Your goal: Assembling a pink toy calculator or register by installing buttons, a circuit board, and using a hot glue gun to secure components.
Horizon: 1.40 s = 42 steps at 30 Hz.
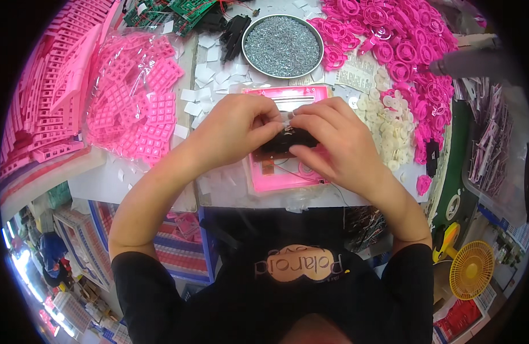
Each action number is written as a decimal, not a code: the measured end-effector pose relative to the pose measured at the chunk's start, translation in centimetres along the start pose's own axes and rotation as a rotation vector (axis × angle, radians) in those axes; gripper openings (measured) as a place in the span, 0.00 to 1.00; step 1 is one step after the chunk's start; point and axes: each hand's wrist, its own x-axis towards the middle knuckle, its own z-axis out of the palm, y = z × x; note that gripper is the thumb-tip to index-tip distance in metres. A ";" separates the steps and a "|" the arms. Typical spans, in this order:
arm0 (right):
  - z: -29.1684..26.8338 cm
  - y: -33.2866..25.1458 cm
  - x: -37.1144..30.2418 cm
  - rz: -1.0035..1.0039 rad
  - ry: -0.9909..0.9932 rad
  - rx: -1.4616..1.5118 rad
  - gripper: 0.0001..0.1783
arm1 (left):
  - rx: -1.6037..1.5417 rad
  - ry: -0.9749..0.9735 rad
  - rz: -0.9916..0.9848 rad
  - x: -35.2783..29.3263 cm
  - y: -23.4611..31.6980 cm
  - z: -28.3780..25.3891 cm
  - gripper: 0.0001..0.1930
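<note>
A shallow bright-pink plastic housing lies on the table in front of me, with a silvery strip at its far end and thin wires inside. Over its middle is a black part of a kind I cannot make out. My right hand grips this black part, thumb below and fingers above. My left hand is closed in a pinch at its upper left edge; the fingers hide whatever lies between them.
Behind the housing stands a round metal bowl of small screws. Bagged pink keypads lie left, with stacked pink casings beyond. White discs and pink ring-shaped parts are heaped right. Green circuit boards sit at the back.
</note>
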 end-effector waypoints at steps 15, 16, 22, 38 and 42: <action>-0.3 1.5 -1.1 0.211 0.198 0.179 0.18 | 0.083 0.108 0.118 -0.9 -1.2 0.9 0.06; -0.4 1.6 -1.1 0.142 0.110 0.138 0.23 | 0.073 0.122 0.139 -0.9 -1.5 1.0 0.06; 0.7 1.8 -0.8 -0.033 -0.025 0.082 0.29 | -0.010 0.084 0.053 -0.8 -0.8 0.2 0.06; -0.3 0.7 1.2 0.004 -0.271 0.051 0.27 | 0.166 0.090 0.268 -0.5 -1.3 -0.3 0.06; -0.4 0.5 1.6 0.021 -0.322 0.053 0.27 | 0.074 0.077 0.159 -0.7 -1.1 -0.3 0.06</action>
